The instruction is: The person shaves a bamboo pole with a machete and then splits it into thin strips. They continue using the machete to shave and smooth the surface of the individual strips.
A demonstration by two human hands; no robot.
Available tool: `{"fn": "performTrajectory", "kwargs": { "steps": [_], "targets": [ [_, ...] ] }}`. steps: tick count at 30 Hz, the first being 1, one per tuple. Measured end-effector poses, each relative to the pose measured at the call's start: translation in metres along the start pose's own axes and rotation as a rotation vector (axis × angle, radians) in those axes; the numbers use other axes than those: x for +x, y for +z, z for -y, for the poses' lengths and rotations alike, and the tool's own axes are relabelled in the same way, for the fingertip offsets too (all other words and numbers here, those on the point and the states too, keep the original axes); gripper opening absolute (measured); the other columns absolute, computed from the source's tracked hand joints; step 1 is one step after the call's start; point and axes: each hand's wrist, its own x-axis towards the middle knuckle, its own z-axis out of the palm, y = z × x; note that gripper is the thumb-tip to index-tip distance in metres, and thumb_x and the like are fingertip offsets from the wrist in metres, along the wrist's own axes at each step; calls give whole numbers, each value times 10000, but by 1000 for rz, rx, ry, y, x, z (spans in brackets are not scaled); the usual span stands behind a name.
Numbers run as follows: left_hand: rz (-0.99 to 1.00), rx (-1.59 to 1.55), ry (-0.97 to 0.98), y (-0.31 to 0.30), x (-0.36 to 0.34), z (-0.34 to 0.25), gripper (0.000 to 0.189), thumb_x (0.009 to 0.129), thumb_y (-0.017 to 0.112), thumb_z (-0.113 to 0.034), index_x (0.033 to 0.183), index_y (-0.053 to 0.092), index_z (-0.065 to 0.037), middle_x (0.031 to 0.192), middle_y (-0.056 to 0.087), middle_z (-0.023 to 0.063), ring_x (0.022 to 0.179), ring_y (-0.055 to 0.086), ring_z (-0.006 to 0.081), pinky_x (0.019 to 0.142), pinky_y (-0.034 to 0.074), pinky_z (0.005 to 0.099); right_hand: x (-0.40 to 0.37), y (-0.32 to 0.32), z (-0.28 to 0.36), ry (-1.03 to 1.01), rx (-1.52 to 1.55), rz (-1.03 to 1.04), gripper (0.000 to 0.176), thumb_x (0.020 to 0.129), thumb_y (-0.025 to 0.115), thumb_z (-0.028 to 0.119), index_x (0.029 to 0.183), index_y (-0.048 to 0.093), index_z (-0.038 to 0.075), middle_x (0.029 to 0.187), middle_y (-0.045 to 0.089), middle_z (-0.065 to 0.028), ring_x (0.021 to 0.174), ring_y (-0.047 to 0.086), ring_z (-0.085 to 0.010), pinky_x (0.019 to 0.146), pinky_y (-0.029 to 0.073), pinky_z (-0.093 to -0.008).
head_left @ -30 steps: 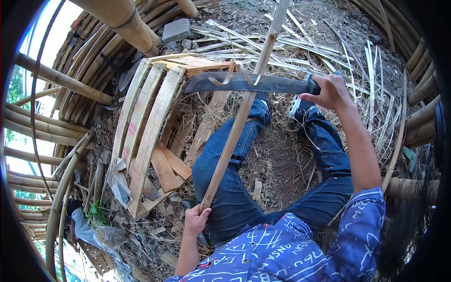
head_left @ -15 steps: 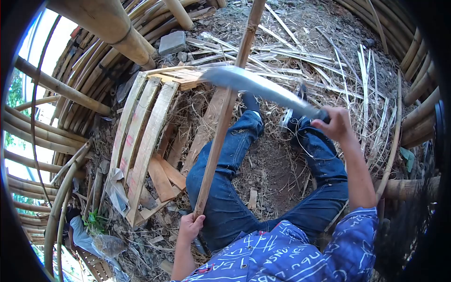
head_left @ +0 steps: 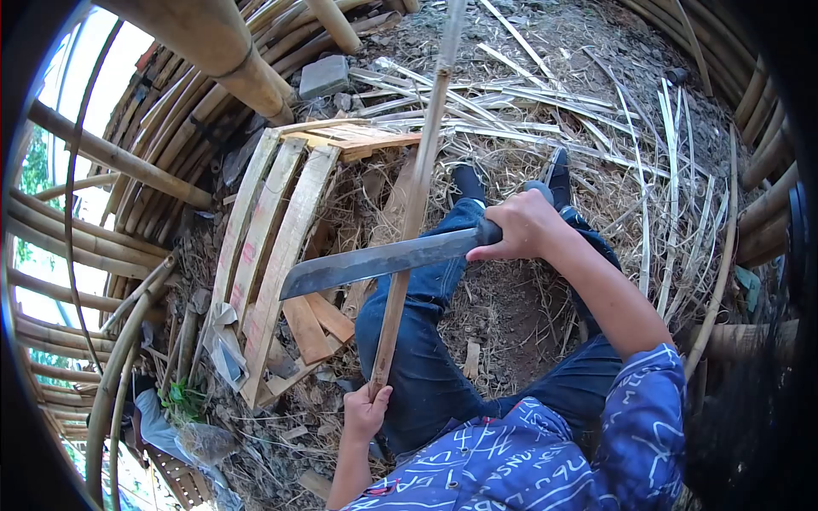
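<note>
My left hand (head_left: pixel 366 410) grips the near end of a long bamboo strip (head_left: pixel 415 198) that runs away from me, over my left leg and up out of view. My right hand (head_left: pixel 518 228) is closed on the handle of a machete (head_left: pixel 379 260). Its dark blade lies across the strip, pointing left, at about the strip's lower third. I sit on the ground in blue jeans and a blue patterned shirt, legs stretched forward.
A wooden pallet (head_left: pixel 273 221) lies to my left. Split bamboo strips (head_left: pixel 596 111) and shavings litter the ground ahead. Thick bamboo poles (head_left: pixel 111 153) are stacked at the left and along the right edge. A grey stone block (head_left: pixel 324 75) sits at the back.
My right hand has brought the machete down and toward me, from far along the strip to a spot near my left hand. The blade now crosses the strip lower down.
</note>
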Motion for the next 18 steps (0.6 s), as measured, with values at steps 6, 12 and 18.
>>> {"fn": "performTrajectory", "kwargs": {
  "steps": [6,12,18],
  "targets": [
    [-24,81,59,-2,2,-4,265,871,689,-197,756,625,33,515,532,33,468,513,81,464,407,264,-3,-2,-28,6,-48,-65,733,688,574,787,616,607,58,527,580,-129,515,612,-303,545,482,-378],
    [-1,80,98,-4,3,-4,245,861,694,-203,799,648,29,511,510,42,459,489,87,458,393,271,-12,-5,-44,-41,-87,-169,669,656,655,749,590,578,88,506,566,-65,452,573,-241,496,446,-350],
    [48,82,99,-8,3,1,325,889,685,-275,746,608,7,541,488,-39,502,452,30,450,364,223,-20,-6,-53,-64,-135,-223,680,639,663,755,569,538,91,512,568,-56,443,558,-242,489,437,-353]
  ]
}}
